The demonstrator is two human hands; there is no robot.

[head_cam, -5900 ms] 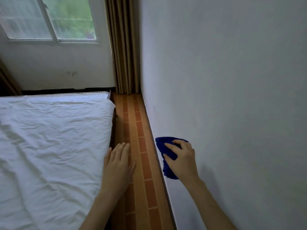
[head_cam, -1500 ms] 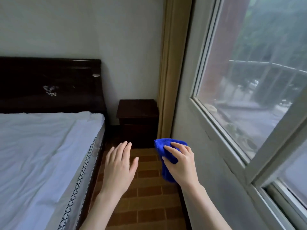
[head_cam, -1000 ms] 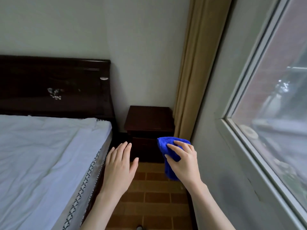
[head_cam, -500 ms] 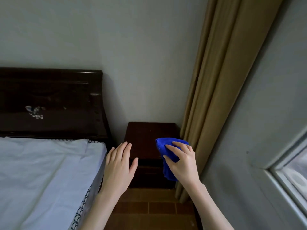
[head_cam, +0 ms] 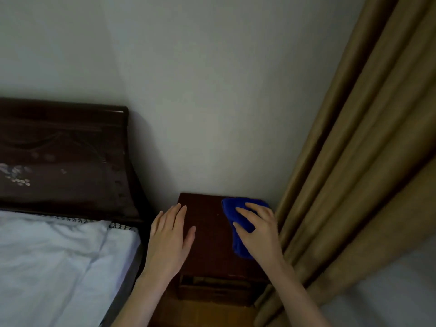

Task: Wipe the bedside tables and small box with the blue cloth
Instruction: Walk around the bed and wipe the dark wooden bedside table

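The right hand [head_cam: 259, 234] holds the bunched blue cloth [head_cam: 232, 210] in its grip over the dark wooden bedside counter [head_cam: 210, 251], lower centre, seemingly for wiping; the left hand [head_cam: 168, 244] is flat, its grip released.

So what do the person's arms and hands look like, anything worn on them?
No sleeves are in view; both arms are bare to the frame's edge. The left hand and right hand show no gloves, rings, watch or bracelet.

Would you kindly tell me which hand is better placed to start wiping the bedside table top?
The right. The right hand grips the blue cloth over the right side of the bedside table, beside the curtain; the left hand is flat and empty by the table's left edge.
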